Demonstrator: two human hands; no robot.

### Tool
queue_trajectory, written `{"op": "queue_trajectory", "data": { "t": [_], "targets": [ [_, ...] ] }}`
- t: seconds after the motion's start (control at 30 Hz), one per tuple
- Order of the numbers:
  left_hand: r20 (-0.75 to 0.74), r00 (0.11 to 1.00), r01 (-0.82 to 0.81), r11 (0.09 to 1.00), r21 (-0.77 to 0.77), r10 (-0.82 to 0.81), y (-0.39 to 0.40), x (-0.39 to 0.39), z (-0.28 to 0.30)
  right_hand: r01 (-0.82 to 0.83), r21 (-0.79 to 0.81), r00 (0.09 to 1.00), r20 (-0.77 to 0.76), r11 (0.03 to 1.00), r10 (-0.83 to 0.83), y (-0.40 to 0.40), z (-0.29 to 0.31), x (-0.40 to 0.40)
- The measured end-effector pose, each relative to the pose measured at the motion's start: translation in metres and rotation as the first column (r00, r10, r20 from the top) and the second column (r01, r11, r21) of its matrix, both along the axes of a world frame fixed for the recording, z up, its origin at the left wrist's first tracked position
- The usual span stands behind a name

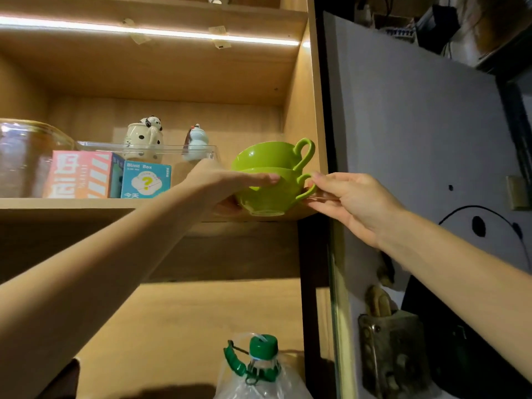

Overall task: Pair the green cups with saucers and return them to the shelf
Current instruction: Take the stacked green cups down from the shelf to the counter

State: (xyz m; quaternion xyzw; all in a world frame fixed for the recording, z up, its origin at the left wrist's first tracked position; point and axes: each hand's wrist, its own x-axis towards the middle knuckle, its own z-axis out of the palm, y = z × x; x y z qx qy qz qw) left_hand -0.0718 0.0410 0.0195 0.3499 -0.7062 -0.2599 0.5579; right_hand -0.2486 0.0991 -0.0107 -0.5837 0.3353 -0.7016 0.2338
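Note:
Two green cups are stacked at the right end of a wooden shelf (86, 203). The upper cup (267, 155) nests in the lower cup (267, 198), both handles pointing right. My left hand (230, 182) wraps the left side of the lower cup, fingers across its rim. My right hand (348, 197) pinches the lower cup's handle from the right. The stack sits at the shelf's front edge; whether it rests on the board or is lifted is unclear. No saucer is visible.
On the same shelf stand two printed boxes (106, 175), a glass bowl (26, 156), a clear tray (149, 149) and two ceramic figures behind. The cabinet's side wall (311, 110) is right beside the cups. A plastic jug with a green cap (260, 367) stands below.

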Motion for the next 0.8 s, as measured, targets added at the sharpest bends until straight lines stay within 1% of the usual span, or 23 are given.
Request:
{"op": "queue_trajectory", "data": {
  "t": [0.13,0.23,0.27,0.33,0.4,0.47,0.53,0.63,0.8],
  "targets": [
    [-0.046,0.997,0.060,0.997,0.042,-0.058,0.009,0.010,-0.037,-0.045,0.074,0.998,0.047,0.996,0.041,0.014,-0.037,0.007],
    [0.026,1.000,0.008,0.998,0.066,-0.010,0.012,0.017,-0.076,-0.052,0.125,0.998,0.041,0.991,0.047,0.018,-0.076,0.011],
    [0.030,1.000,-0.004,0.997,0.082,0.002,0.012,0.018,-0.092,-0.049,0.143,0.999,0.027,0.988,0.046,0.019,-0.089,0.012],
    [0.000,1.000,0.002,0.992,0.126,-0.002,0.009,0.021,-0.126,-0.031,0.189,0.999,-0.018,0.981,0.035,0.020,-0.115,0.013],
    [-0.045,0.998,0.044,0.984,0.171,-0.037,0.009,0.022,-0.165,-0.006,0.231,0.997,-0.068,0.973,0.022,0.023,-0.142,0.013],
    [-0.092,0.993,0.095,0.976,0.195,-0.078,0.013,0.023,-0.202,-0.010,0.263,0.996,-0.081,0.965,0.032,0.024,-0.171,0.014],
    [-0.123,0.990,0.099,0.977,0.188,-0.077,0.017,0.024,-0.235,-0.039,0.296,0.998,-0.037,0.954,0.053,0.027,-0.202,0.016],
    [-0.087,0.996,0.036,0.982,0.186,-0.020,0.020,0.027,-0.278,-0.090,0.342,0.996,0.054,0.935,0.076,0.033,-0.245,0.019],
    [-0.049,0.998,0.034,0.983,0.183,-0.026,0.032,0.029,-0.337,-0.132,0.422,0.988,0.134,0.897,0.082,0.049,-0.304,0.025]
  ]
}}
